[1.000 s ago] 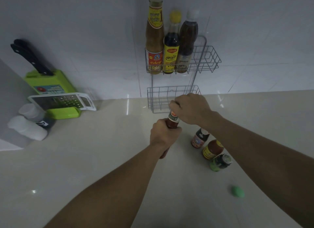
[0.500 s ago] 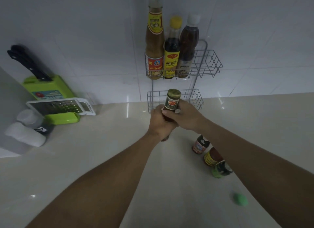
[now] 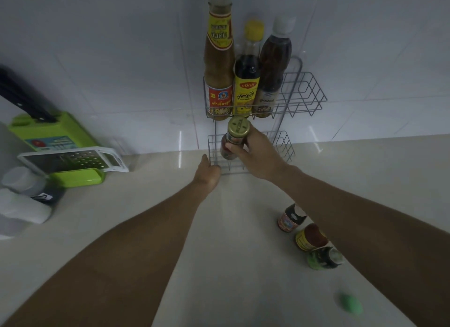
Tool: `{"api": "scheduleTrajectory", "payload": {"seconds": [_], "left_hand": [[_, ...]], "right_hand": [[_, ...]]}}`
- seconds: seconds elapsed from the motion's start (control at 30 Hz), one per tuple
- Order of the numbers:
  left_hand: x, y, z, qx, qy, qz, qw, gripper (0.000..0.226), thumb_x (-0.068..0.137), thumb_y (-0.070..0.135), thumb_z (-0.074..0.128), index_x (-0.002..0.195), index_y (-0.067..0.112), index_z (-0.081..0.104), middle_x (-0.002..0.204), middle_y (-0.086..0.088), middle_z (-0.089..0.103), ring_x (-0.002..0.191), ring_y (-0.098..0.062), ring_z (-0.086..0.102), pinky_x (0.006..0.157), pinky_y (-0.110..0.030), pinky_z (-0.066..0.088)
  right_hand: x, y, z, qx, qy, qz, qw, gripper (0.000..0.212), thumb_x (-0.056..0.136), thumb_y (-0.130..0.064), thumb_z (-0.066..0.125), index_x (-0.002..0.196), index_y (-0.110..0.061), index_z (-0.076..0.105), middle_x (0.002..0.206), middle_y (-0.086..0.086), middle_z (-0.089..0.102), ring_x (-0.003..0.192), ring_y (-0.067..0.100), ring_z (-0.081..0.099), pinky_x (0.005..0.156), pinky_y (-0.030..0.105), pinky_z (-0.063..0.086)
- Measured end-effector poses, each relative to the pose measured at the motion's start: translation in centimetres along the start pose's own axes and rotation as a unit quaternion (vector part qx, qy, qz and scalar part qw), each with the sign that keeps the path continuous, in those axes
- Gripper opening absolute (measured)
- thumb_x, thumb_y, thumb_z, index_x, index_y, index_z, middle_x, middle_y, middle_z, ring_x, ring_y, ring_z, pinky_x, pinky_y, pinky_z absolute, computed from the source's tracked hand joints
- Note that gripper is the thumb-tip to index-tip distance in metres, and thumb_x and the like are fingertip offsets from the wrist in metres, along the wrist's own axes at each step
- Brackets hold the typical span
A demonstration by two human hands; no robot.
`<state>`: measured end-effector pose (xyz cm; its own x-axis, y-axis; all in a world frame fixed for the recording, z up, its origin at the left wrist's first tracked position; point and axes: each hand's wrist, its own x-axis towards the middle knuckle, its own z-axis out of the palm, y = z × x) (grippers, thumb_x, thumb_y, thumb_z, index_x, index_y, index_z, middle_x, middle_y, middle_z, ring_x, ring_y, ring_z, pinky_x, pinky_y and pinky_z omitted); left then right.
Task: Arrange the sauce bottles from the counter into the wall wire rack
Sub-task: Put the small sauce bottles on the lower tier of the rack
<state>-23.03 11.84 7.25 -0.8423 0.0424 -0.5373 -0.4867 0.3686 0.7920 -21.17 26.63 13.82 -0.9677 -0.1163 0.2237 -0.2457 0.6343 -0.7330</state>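
1. The gold-capped sauce bottle (image 3: 235, 139) has passed from both hands to the right hand (image 3: 253, 153) alone, clamped round it and lowering it into the lower basket (image 3: 283, 144).
2. The left hand (image 3: 207, 173) has let go; it rests loosely curled at the basket's front corner.
3. The upper basket (image 3: 304, 93) holds three tall bottles (image 3: 246, 83); three small bottles (image 3: 308, 236) wait on the counter (image 3: 231, 241).
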Motion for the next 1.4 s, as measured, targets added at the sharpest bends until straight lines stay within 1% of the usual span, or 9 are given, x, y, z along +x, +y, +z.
{"api": "scheduleTrajectory", "payload": {"seconds": [0.1,0.2,0.3,0.43,0.53,0.9,1.07,1.17,1.4], "left_hand": [[0.5,-0.2,-0.1,0.011,-0.037,-0.013,0.999,0.074,0.091,0.007,0.04,0.161,0.011,0.013,0.165,-0.016,0.024,0.15,-0.036,0.028,0.12,-0.049,0.03],[1.9,-1.0,-0.2,0.019,-0.034,-0.004,0.999,0.077,0.076,0.013,0.04,0.152,0.009,0.034,0.15,-0.022,0.046,0.136,-0.041,0.045,0.112,-0.051,0.04],[1.4,-0.9,-0.4,0.025,-0.03,0.006,0.999,0.064,0.084,0.003,0.039,0.147,0.013,0.04,0.14,-0.02,0.055,0.128,-0.041,0.051,0.105,-0.048,0.044],[0.4,0.0,-0.3,0.012,-0.045,0.011,0.999,0.064,0.082,0.011,0.045,0.146,0.01,0.039,0.14,-0.024,0.053,0.132,-0.044,0.048,0.11,-0.052,0.039],[0.0,0.1,-0.1,-0.009,-0.061,0.004,0.998,0.059,0.092,-0.005,0.042,0.149,0.005,0.034,0.143,-0.029,0.048,0.137,-0.046,0.041,0.114,-0.051,0.033],[1.0,-0.3,0.1,0.032,-0.052,0.014,0.998,0.071,0.078,0.023,0.045,0.147,0.015,0.034,0.137,-0.018,0.056,0.129,-0.041,0.051,0.106,-0.053,0.043],[-0.6,-0.6,0.6,0.048,0.037,0.085,0.995,0.048,0.093,0.028,0.056,0.136,0.012,0.045,0.126,-0.002,0.051,0.1,-0.017,0.054,0.081,-0.033,0.045],[-1.9,-1.8,1.6,0.086,0.091,0.133,0.983,0.054,0.089,0.026,0.062,0.135,0.009,0.041,0.126,-0.004,0.04,0.111,-0.02,0.048,0.094,-0.035,0.045],[-6.0,-2.8,6.9,0.136,-0.155,0.138,0.969,0.064,0.087,0.014,0.069,0.145,0.02,0.042,0.146,0.0,0.044,0.136,-0.017,0.041,0.087,-0.025,0.042]], "right_hand": [[0.9,0.7,1.2,0.004,-0.006,0.019,1.0,0.03,0.093,-0.015,0.066,0.12,-0.008,0.055,0.098,-0.006,0.063,0.083,-0.004,0.059,0.073,0.003,0.042],[2.1,1.2,2.5,0.014,-0.028,0.041,0.999,0.038,0.094,-0.018,0.065,0.127,-0.007,0.05,0.11,0.001,0.066,0.096,0.012,0.062,0.085,0.022,0.051],[2.9,1.8,3.8,0.001,-0.061,0.065,0.996,0.045,0.094,-0.018,0.065,0.132,-0.005,0.045,0.118,0.008,0.066,0.103,0.016,0.061,0.088,0.026,0.047],[4.4,2.3,4.8,-0.005,-0.079,0.102,0.992,0.045,0.098,-0.025,0.06,0.134,-0.006,0.042,0.125,0.013,0.064,0.114,0.027,0.061,0.092,0.031,0.046],[5.2,2.2,4.9,-0.009,-0.097,0.125,0.987,0.048,0.098,-0.03,0.06,0.136,-0.007,0.041,0.131,0.013,0.061,0.119,0.028,0.059,0.099,0.038,0.047],[5.2,2.5,5.8,0.009,-0.15,0.21,0.966,0.053,0.1,-0.039,0.054,0.141,-0.01,0.038,0.136,0.012,0.057,0.123,0.029,0.056,0.094,0.034,0.042],[4.9,1.7,4.4,0.002,-0.192,0.221,0.956,0.062,0.099,-0.047,0.05,0.149,-0.014,0.031,0.148,0.01,0.048,0.133,0.03,0.049,0.098,0.035,0.04],[3.8,0.7,2.1,-0.056,-0.178,0.217,0.958,0.073,0.1,-0.05,0.048,0.156,-0.012,0.021,0.16,0.011,0.033,0.142,0.03,0.04,0.106,0.036,0.038],[-2.1,0.0,-5.1,-0.112,-0.2,0.221,0.948,0.06,0.101,-0.047,0.048,0.129,0.005,0.059,0.134,0.023,0.059,0.119,0.033,0.058,0.1,0.037,0.046]]}}
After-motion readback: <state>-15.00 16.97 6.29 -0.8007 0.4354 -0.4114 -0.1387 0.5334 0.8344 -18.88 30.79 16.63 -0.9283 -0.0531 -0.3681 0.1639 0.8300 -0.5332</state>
